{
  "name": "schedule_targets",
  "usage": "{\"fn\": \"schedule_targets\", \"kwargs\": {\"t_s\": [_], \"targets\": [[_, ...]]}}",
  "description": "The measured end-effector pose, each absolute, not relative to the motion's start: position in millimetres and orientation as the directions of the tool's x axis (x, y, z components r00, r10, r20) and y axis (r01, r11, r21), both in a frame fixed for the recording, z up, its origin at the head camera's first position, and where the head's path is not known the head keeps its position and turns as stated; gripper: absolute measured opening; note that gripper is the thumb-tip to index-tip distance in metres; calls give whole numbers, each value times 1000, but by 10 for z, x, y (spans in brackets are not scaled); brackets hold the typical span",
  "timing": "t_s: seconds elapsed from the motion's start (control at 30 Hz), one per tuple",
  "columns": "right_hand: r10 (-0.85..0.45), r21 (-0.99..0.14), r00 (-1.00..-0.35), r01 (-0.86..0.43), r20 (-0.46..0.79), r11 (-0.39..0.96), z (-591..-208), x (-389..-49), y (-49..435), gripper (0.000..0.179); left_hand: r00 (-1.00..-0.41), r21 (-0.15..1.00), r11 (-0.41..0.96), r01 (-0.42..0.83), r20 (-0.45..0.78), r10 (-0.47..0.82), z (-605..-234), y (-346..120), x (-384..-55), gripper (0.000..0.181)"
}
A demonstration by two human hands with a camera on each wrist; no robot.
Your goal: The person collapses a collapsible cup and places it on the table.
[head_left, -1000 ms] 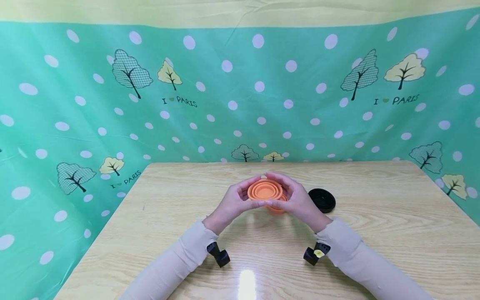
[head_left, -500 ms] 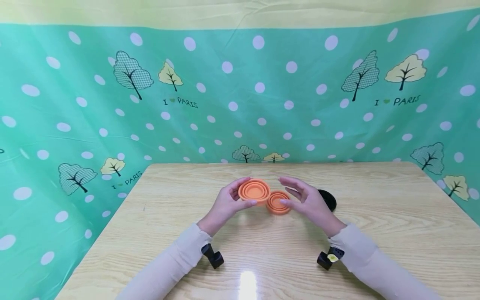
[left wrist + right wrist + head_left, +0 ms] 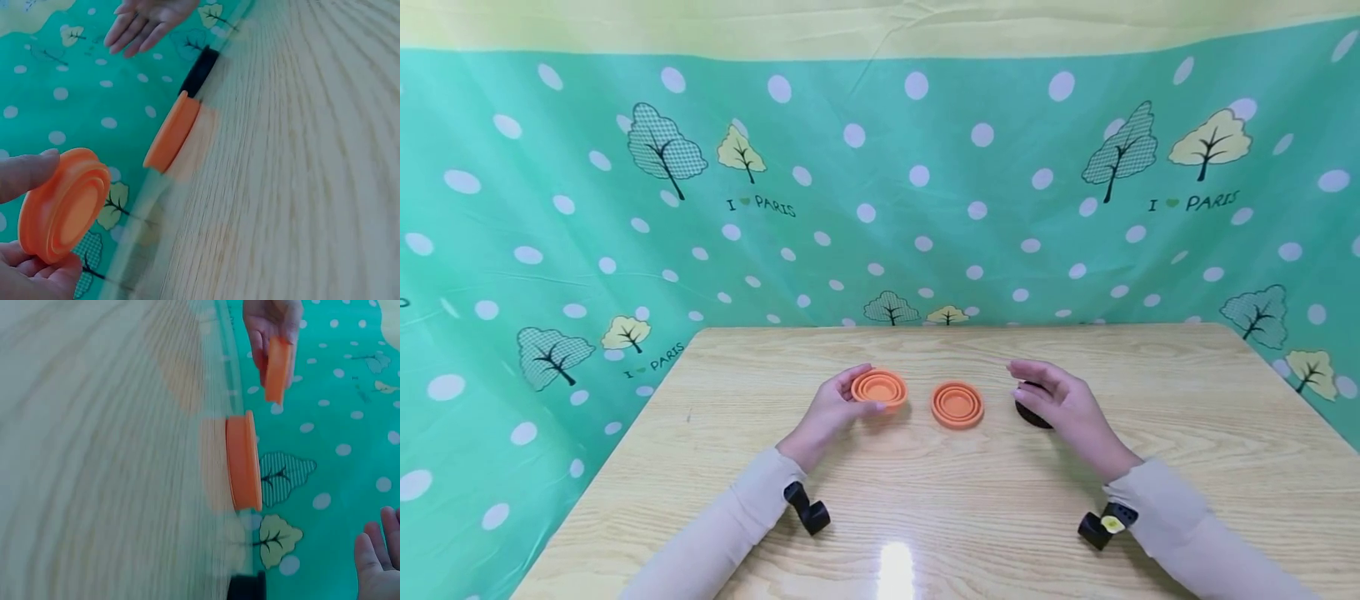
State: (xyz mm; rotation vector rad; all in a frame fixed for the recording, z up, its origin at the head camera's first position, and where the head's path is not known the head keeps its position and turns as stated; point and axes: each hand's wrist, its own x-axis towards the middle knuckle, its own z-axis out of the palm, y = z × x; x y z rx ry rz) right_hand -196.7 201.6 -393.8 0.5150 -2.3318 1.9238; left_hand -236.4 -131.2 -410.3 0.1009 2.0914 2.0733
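Note:
My left hand (image 3: 827,417) pinches a round orange collapsible bowl (image 3: 878,388), folded flat into rings, between thumb and fingers. It is held above the table, and in the left wrist view its ringed underside (image 3: 78,212) shows. A second, similar orange collapsible bowl (image 3: 957,405) lies flat on the table to its right, its side (image 3: 242,462) visible in the right wrist view. Over a round black shallow dish (image 3: 1033,416) hovers my right hand (image 3: 1063,404), fingers extended and holding nothing. Those fingers partly cover the dish in the head view.
The light wood table (image 3: 925,508) reaches back to a green dotted curtain (image 3: 820,200) with printed trees. Black wrist cameras (image 3: 808,510) are strapped over both sleeves.
Both hands were around the orange bowl; the right let go and moved right over the black dish. The left carried that bowl leftward, uncovering the second one.

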Motion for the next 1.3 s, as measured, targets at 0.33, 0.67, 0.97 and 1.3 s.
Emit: {"fn": "schedule_targets", "kwargs": {"t_s": [0.33,0.67,0.97,1.3], "targets": [[-146,-919,-944,-322,295,226,-3935,-1966,2291,42,-976,987,82,-140,-152,158,-4221,-1372,-2445,69],[-117,-901,-944,-330,309,283,-3928,-1923,2497,42,-954,986,137,-91,-126,271,-4300,-1437,-2543,77],[-112,-907,-949,-315,295,280,-3924,-1953,2500,42,-925,935,352,31,-106,364,-4277,-1505,-2623,79],[-95,-891,-959,-282,266,356,-3913,-1986,2558,44,-901,938,347,-17,-165,401,-4245,-1560,-2641,80]]}}
